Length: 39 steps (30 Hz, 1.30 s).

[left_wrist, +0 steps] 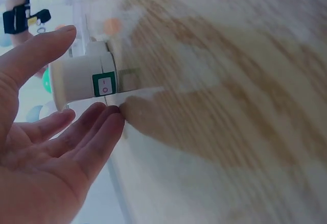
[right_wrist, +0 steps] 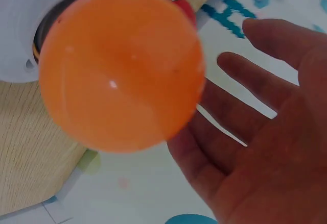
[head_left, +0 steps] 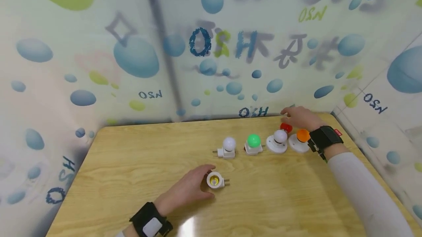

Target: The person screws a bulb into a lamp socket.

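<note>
In the head view, a white plug-in lamp socket (head_left: 215,180) stands on the table, its hollow facing up and its prongs pointing right. Thumb and fingers of my left hand (head_left: 189,187) lie spread on either side of it; the left wrist view shows its green-framed rocker switch (left_wrist: 104,84) between them. At the far right, my right hand (head_left: 303,117) hovers with loosely bent fingers over a red bulb (head_left: 286,127). Below that hand, an orange bulb (head_left: 303,135) sits in a round white base (head_left: 298,147). The right wrist view shows the palm with nothing in it.
Left of the orange bulb, a white bulb (head_left: 280,136) sits in another round base. Further left are a green bulb (head_left: 254,140) and a white bulb (head_left: 229,144) in plug-in sockets. A patterned curtain (head_left: 211,83) hangs behind the wooden table (head_left: 138,152).
</note>
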Available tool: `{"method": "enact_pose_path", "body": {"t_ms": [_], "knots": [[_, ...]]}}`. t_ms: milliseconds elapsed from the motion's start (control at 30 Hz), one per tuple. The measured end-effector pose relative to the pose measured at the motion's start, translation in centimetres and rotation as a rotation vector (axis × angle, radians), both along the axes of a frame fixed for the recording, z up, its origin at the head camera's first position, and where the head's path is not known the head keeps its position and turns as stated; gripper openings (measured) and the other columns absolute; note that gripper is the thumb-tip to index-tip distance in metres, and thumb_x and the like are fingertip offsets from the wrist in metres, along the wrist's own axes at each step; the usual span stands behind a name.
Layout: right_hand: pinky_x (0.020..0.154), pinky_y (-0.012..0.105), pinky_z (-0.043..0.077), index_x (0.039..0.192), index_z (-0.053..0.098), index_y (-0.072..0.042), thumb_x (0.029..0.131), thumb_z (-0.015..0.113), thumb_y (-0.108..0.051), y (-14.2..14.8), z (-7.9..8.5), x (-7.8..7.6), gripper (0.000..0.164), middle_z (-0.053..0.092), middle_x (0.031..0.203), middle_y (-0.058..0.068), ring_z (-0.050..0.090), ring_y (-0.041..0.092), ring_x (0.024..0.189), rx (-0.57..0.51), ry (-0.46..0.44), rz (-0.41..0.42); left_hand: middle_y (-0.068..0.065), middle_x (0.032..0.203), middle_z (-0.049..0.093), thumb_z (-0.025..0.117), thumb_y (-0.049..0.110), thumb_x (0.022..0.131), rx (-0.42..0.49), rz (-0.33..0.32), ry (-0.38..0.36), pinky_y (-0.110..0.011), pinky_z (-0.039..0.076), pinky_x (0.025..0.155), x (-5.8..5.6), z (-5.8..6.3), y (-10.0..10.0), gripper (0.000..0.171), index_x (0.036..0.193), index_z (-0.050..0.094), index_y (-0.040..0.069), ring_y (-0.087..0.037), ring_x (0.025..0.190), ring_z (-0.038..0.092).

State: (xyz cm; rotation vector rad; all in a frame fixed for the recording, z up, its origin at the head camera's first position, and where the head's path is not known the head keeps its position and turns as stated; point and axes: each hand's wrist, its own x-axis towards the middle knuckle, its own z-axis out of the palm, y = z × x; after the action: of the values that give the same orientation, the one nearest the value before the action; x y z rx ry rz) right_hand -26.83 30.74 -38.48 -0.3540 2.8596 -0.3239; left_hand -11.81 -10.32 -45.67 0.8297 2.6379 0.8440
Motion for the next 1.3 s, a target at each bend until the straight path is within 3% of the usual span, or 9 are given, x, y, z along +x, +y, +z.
{"method": "enact_pose_path", "body": {"t_ms": [167, 400, 600, 733, 900, 1033, 1300], "knots": [[0.087, 0.056, 0.044, 0.131, 0.054, 0.004, 0.096, 0.055, -0.033, -0.2, -0.7, -1.2, 0.051, 0.058, 0.120, 0.028, 0.056, 0.039, 0.099, 0.116, -0.095, -0.005, -0.007, 0.132, 0.055, 0.079, 0.029, 0.077, 0.016, 0.013, -0.028, -0.040, 0.041, 0.100, 0.1, 0.1, -0.2, 0.076, 0.140, 0.046, 0.004, -0.019, 0.117, 0.052], [0.087, 0.056, 0.044, 0.128, 0.057, 0.003, 0.095, 0.055, -0.033, -0.1, -2.2, -2.0, 0.049, 0.058, 0.121, 0.026, 0.055, 0.037, 0.100, 0.142, -0.180, 0.000, -0.006, 0.132, 0.055, 0.078, 0.031, 0.077, -0.005, 0.033, -0.063, -0.040, 0.040, 0.101, 0.2, 0.1, -0.5, 0.073, 0.139, 0.047, 0.005, -0.020, 0.119, 0.052], [0.074, 0.042, 0.048, 0.113, 0.064, 0.003, 0.094, 0.058, -0.029, 0.1, -3.0, -2.7, 0.037, 0.064, 0.095, 0.011, 0.055, 0.025, 0.079, 0.128, -0.131, 0.050, -0.007, 0.132, 0.055, 0.078, 0.031, 0.078, 0.002, 0.032, -0.064, -0.040, 0.040, 0.101, 0.2, 0.0, -0.6, 0.072, 0.138, 0.049, 0.005, -0.020, 0.120, 0.051], [0.068, 0.039, 0.048, 0.108, 0.064, 0.003, 0.094, 0.060, -0.028, 0.1, -2.0, -2.6, 0.035, 0.063, 0.086, 0.009, 0.054, 0.024, 0.073, 0.099, -0.053, 0.057, -0.007, 0.134, 0.054, 0.078, 0.031, 0.078, -0.001, 0.032, -0.056, -0.039, 0.040, 0.102, 0.1, 0.0, -0.6, 0.072, 0.139, 0.048, 0.005, -0.020, 0.121, 0.050], [0.070, 0.042, 0.050, 0.119, 0.058, 0.010, 0.094, 0.060, -0.031, -0.2, 0.4, -1.4, 0.048, 0.064, 0.096, 0.019, 0.056, 0.029, 0.078, 0.035, 0.063, 0.026, -0.006, 0.135, 0.054, 0.077, 0.032, 0.078, 0.000, 0.044, -0.075, -0.039, 0.040, 0.102, 0.0, 0.0, -0.6, 0.073, 0.140, 0.047, 0.006, -0.020, 0.122, 0.050], [0.066, 0.041, 0.047, 0.116, 0.060, 0.008, 0.093, 0.059, -0.039, -0.2, 1.9, 0.1, 0.052, 0.059, 0.095, 0.020, 0.051, 0.030, 0.079, -0.015, 0.167, -0.015, -0.007, 0.135, 0.054, 0.077, 0.031, 0.079, 0.008, 0.045, -0.072, -0.039, 0.040, 0.102, -0.1, 0.0, -0.8, 0.073, 0.140, 0.046, 0.006, -0.020, 0.121, 0.050], [0.060, 0.038, 0.044, 0.110, 0.058, 0.001, 0.089, 0.058, -0.054, -0.9, 3.0, 4.1, 0.060, 0.056, 0.092, 0.014, 0.049, 0.027, 0.075, -0.161, 0.310, -0.064, -0.008, 0.135, 0.054, 0.077, 0.031, 0.078, 0.042, 0.030, -0.070, -0.039, 0.038, 0.103, -0.1, 0.0, -1.0, 0.074, 0.140, 0.047, 0.004, -0.021, 0.123, 0.049]]}}
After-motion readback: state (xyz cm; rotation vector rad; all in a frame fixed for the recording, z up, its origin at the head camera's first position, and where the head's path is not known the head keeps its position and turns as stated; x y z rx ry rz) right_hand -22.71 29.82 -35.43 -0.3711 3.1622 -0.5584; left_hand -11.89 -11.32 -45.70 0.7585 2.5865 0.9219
